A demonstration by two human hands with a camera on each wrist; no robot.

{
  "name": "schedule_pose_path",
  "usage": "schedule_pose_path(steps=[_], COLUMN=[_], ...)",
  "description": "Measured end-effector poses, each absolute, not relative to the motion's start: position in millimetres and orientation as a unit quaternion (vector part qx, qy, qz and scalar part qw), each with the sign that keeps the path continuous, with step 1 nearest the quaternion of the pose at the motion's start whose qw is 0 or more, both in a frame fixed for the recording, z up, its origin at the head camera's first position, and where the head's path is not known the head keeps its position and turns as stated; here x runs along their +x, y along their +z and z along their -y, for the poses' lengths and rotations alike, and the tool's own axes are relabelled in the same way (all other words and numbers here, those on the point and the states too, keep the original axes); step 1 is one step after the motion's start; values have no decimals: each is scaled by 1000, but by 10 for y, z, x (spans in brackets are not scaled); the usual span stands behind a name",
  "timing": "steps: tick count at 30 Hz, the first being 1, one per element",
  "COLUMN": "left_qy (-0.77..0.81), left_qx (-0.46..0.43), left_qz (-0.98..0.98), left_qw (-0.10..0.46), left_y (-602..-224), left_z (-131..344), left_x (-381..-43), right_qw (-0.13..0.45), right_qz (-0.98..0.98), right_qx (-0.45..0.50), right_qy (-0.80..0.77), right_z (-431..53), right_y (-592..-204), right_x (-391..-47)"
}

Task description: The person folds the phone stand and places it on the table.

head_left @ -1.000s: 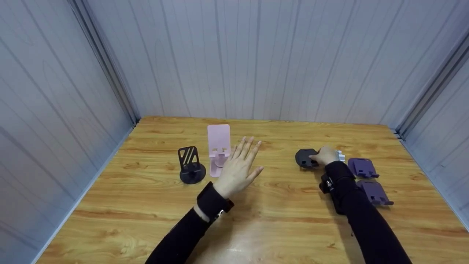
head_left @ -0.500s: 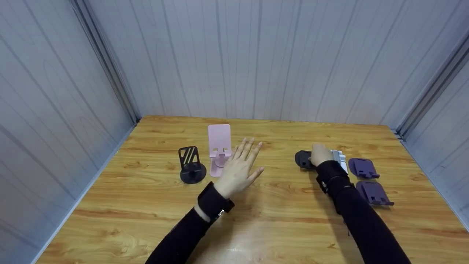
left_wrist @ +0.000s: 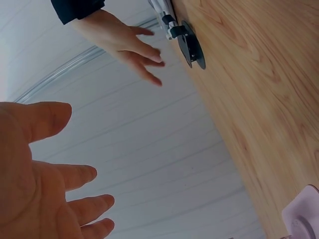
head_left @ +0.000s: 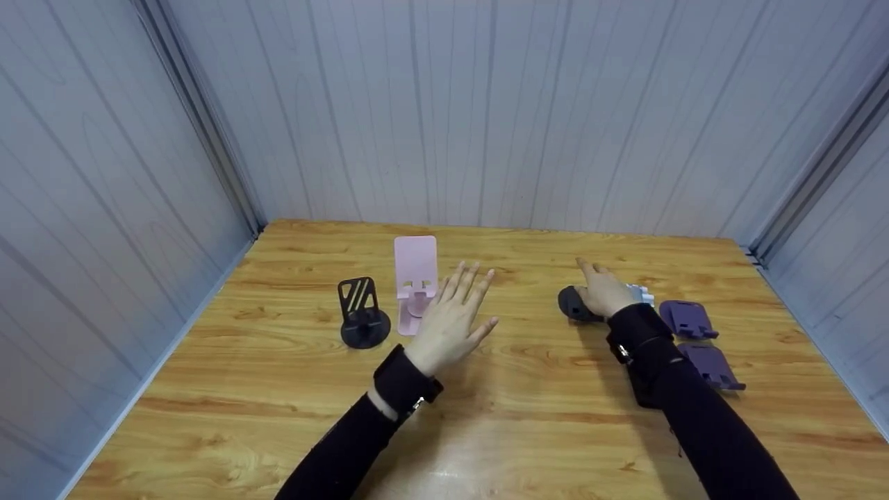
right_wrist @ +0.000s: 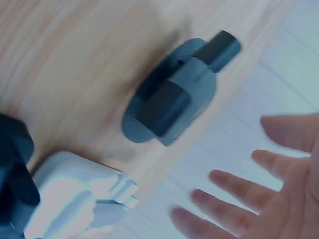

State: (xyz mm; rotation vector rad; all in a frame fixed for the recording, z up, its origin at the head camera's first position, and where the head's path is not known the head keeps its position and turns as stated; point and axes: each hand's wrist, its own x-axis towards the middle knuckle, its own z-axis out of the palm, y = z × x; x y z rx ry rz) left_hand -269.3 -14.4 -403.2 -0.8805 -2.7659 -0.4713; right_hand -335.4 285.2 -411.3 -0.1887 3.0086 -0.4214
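My right hand (head_left: 604, 292) is held with its fingers spread, above and beside a folded black phone stand (head_left: 571, 304). In the right wrist view that stand (right_wrist: 177, 92) lies on its oval base, with a gap between it and the fingers. A white phone stand (head_left: 644, 296) is partly hidden behind the right hand. My left hand (head_left: 448, 330) has its fingers extended and overlaps the lower right side of an upright pink phone stand (head_left: 415, 260); the left wrist view shows nothing in its palm. Left of the pink one, a black phone stand (head_left: 361, 316) stands unfolded on its round base.
Two purple folded phone stands (head_left: 687, 318) lie at the right, near my right forearm. A dark object (right_wrist: 15, 174) enters the right wrist view from the left. Pale panel walls (head_left: 444, 111) bound the wooden table (head_left: 528, 430) at the back and sides.
My right hand, earlier gripping the folded black phone stand, has let go of it, and its fingers have straightened. My left hand has stayed in place.
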Motion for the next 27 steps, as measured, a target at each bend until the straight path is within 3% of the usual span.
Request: schedule_pose_path(steps=[15, 27], left_qy=[-143, -143], left_qx=[-270, -258], left_qz=[947, 951], left_qw=[102, 96], left_y=[-4069, -4078], left_z=[198, 217], left_x=[-2783, -2823], right_qw=[-69, -107], right_qz=[-981, -973], right_qx=[-125, -146], right_qy=[-133, -140], right_z=[-2663, -2572], right_y=[-4026, -4034], right_x=[-2980, -2623])
